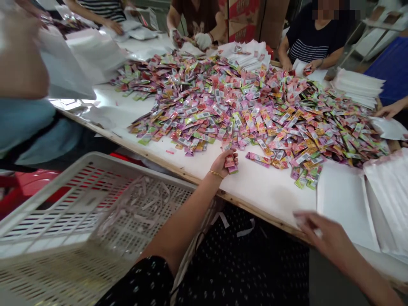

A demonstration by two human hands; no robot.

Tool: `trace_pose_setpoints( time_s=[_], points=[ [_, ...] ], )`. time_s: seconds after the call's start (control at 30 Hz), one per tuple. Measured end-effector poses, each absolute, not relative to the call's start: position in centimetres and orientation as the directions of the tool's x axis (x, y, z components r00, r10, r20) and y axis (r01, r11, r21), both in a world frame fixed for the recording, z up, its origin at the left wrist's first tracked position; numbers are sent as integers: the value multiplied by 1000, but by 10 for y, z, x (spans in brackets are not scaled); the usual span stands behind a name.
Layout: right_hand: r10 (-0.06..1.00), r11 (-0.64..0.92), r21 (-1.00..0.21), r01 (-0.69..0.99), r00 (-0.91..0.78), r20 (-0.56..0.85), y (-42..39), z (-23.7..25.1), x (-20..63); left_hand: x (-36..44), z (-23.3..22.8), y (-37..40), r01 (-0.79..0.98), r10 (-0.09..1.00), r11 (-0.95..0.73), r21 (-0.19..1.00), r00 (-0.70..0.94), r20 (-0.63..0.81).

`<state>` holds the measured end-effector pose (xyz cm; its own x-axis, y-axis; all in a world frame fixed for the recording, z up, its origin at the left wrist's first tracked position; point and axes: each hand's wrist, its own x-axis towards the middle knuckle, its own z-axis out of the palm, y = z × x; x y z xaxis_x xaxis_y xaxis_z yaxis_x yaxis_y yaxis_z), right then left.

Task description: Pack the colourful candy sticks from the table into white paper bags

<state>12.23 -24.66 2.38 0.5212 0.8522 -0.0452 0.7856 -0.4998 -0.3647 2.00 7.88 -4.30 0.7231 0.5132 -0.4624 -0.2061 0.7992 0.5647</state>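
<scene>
My left hand (pixel 225 162) is closed around a small bundle of stick packets (pixel 229 160), pink and red with green at the lower end. It rests at the near edge of a large heap of similar colourful packets (pixel 229 102), with a few loose packets (pixel 259 158) just to its right. Over the table's front edge is my right hand (pixel 323 233), its fingers bent and smeared by motion. I cannot make out whether anything is in them. The nearest thing to it is a flat white bag (pixel 346 199), beside a stack of white bags (pixel 390 195).
A white perforated crate (pixel 92 159) with paper strips inside stands left below the wooden table edge (pixel 236 201). Across the table, several people handle packets and white bags. Another person's arm (pixel 24 55) is close at left. More bags (pixel 358 87) are stacked at far right.
</scene>
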Motion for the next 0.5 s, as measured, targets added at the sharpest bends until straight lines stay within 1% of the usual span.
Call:
trace_pose_setpoints(
  time_s=[0.03, 0.1, 0.17, 0.2, 0.27, 0.37, 0.43, 0.5],
  points=[
    [885, -438, -337, 833, 465, 0, -217, 18, 132, 19, -44, 78, -201, 514, 797, 569, 719, -467],
    [928, -349, -220, 911, 369, 56, -148, 6, 156, 19, -45, 78, -192, 518, 795, 576, 708, -480],
    [939, -341, -99, 935, 344, 20, -83, -5, 179, 18, -44, 79, -195, 529, 792, 578, 693, -490],
    [943, -331, -76, 940, 332, -8, -59, -10, 187, 18, -44, 80, -200, 533, 792, 577, 688, -493],
    [957, -287, -70, 955, 283, -56, -33, -20, 197, 18, -44, 80, -206, 536, 793, 574, 683, -496],
    [967, -252, -99, 963, 246, -72, -43, -36, 190, 18, -43, 80, -200, 520, 800, 566, 701, -488],
    [959, -282, -113, 953, 277, -53, -67, -47, 176, 19, -42, 78, -186, 504, 803, 566, 719, -479],
    [941, -332, -171, 928, 339, 15, -90, -58, 161, 20, -41, 75, -157, 480, 805, 572, 737, -475]
  ],
)
